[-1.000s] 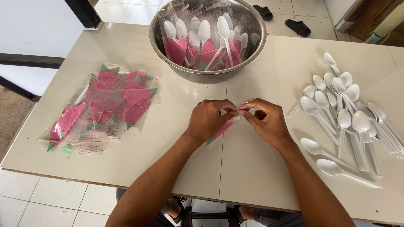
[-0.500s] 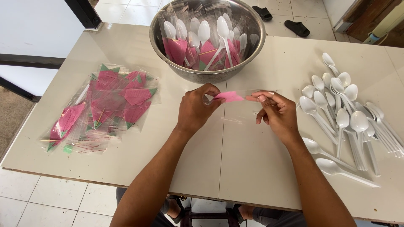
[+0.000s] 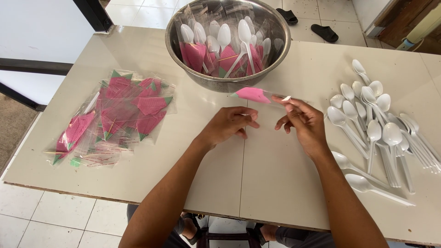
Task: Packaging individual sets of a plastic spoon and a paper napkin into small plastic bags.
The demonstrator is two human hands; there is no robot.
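Observation:
My right hand (image 3: 301, 123) holds a clear packet with a pink napkin inside (image 3: 254, 95) by its right end, lifted just in front of the steel bowl (image 3: 228, 81). The packet's pink tip points left toward the bowl. My left hand (image 3: 228, 126) rests over the table near the middle, fingers loosely curled, holding nothing. The bowl is filled with several packed white spoons with pink napkins (image 3: 220, 46).
A pile of clear sleeves with folded pink and green napkins (image 3: 115, 117) lies at the left of the beige table (image 3: 257, 183). Several loose white plastic spoons (image 3: 379, 126) lie at the right. Dark sandals (image 3: 324, 32) sit on the tiled floor beyond the table.
Both hands first worked the packet together at the table's middle. My left hand has let go, and my right hand has carried the packet up toward the bowl.

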